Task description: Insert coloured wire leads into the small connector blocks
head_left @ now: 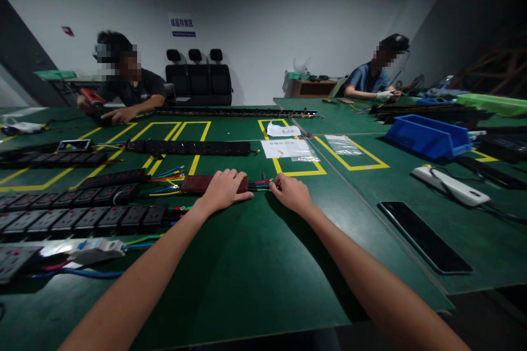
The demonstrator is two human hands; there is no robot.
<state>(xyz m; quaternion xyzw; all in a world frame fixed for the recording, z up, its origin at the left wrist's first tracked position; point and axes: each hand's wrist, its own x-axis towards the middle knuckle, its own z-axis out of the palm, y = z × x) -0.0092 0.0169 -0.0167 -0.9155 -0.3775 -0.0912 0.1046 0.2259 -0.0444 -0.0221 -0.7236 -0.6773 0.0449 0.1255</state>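
In the head view, my left hand (224,189) lies over the right part of a dark red, bar-shaped block (193,184), fingers across its top and thumb along the near side. Thin coloured wires (259,186) come out of the block's right end. Their far ends meet my right hand (291,192), whose thumb and fingers are pinched together on them. More wires with ring terminals (175,175) lie by the block's left end. Several black socket strips (82,218) are lined up left of my left forearm.
A smartphone (424,237), a white power strip (450,185) and a blue bin (428,136) are on the right. Ahead lie a long black strip (197,147) and papers (284,148). Two co-workers sit across the green table (247,285), one holding a red power tool (93,100).
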